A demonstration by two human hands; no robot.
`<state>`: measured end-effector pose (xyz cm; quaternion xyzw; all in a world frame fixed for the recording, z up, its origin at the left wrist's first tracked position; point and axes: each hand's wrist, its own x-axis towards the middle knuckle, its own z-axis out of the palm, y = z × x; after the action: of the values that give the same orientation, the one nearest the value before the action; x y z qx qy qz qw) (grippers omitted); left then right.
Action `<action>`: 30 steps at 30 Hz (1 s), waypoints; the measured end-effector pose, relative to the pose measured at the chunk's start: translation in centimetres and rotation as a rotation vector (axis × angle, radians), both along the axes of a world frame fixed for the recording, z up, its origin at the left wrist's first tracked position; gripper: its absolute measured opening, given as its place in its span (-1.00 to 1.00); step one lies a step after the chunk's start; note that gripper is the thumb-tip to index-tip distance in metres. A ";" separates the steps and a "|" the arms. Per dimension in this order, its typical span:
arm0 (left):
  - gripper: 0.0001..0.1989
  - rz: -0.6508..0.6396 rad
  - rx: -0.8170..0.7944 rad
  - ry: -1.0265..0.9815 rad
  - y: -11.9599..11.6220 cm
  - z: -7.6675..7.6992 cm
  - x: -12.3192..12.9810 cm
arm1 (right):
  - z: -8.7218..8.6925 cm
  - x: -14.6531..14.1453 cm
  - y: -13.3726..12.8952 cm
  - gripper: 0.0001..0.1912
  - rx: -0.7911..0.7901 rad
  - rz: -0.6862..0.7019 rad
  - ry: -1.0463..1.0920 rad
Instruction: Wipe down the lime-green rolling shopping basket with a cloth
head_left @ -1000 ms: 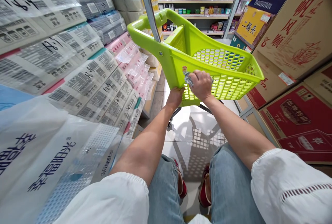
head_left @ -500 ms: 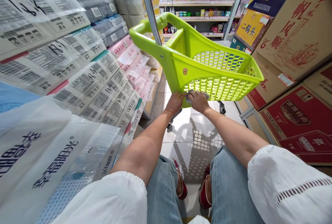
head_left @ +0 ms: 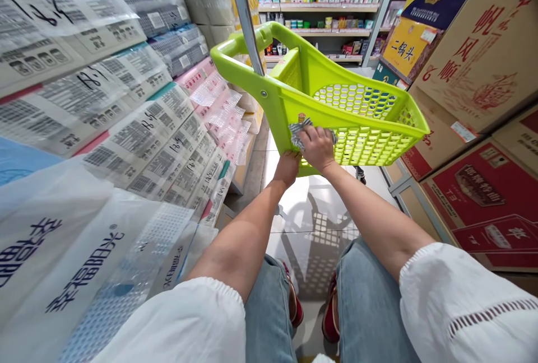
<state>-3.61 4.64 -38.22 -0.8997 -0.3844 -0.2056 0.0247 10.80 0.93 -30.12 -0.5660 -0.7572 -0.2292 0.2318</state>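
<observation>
A lime-green shopping cart (head_left: 279,105) stands in the aisle in front of me, its side turned towards me. My right hand (head_left: 317,147) is closed on a grey-and-white patterned cloth (head_left: 297,128) and presses it against the cart's side panel, just below a small sticker. Lower and to the left, my left hand (head_left: 287,167) grips the bottom edge of the cart's side. Its fingertips are partly hidden behind the green plastic. The basket part with its honeycomb holes extends to the right of both hands.
Stacked packs with handwritten prices (head_left: 126,128) line the left side. Cardboard boxes (head_left: 471,60) are piled on the right. Shelves with bottles and jars (head_left: 332,7) stand behind the cart. A grey metal post (head_left: 244,10) rises at the cart's handle. My feet are on the tiled floor (head_left: 315,184).
My right hand has moved up the cart's side panel with the cloth, from the lower edge to near the sticker. My left hand has shifted slightly right and down, still at the lower edge.
</observation>
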 end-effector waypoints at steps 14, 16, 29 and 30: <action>-0.59 -0.039 -0.011 0.021 0.6 0.4 -0.7 | -5.3 2.3 -2.0 -0.70 -0.201 0.040 -0.149; -0.61 -0.037 -0.015 0.027 0.7 0.5 -0.6 | -3.1 2.0 -1.2 -0.71 -0.098 0.035 -0.112; -0.69 -0.005 0.025 -0.004 -0.5 3.2 -2.0 | -3.6 1.5 -1.8 -0.68 -0.129 0.015 -0.132; -0.69 0.021 0.058 -0.047 -0.5 3.8 -2.3 | -3.5 1.4 -1.8 -0.68 -0.134 0.014 -0.128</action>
<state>-5.86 4.11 -34.39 -0.8895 -0.3880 -0.2373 0.0440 12.22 -0.87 -33.57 -0.5590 -0.7881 -0.2122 0.1462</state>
